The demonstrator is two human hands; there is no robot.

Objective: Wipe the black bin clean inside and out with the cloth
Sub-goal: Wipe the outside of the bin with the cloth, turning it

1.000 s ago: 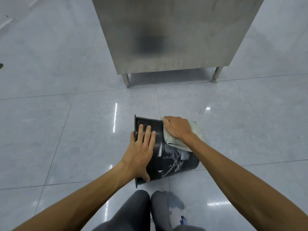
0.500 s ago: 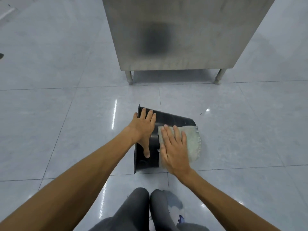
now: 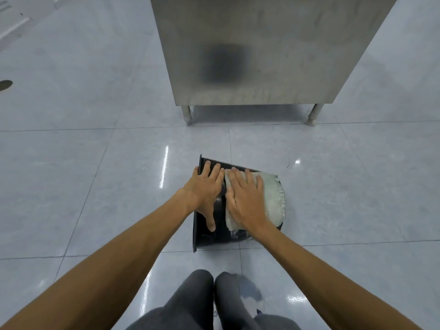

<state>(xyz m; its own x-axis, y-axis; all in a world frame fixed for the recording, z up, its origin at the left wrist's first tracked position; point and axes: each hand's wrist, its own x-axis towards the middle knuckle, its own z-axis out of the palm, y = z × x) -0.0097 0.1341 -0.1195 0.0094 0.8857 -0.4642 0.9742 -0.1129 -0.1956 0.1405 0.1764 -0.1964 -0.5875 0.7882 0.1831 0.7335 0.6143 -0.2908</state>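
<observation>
The black bin [image 3: 209, 236] lies on its side on the glossy tiled floor [image 3: 95, 186], rim to the left, just ahead of the person's knees [image 3: 202, 294]. The left hand [image 3: 206, 191] rests flat on the bin near the rim, fingers spread and thumb pointing down. The right hand [image 3: 247, 198] lies open, palm down, pressing the pale cloth [image 3: 273, 198] against the bin's upturned side. A steel cabinet [image 3: 262, 55] stands beyond.

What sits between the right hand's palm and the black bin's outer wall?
The pale cloth lies there, pressed flat by the right hand on the side of the tipped black bin, as the head view shows.
</observation>
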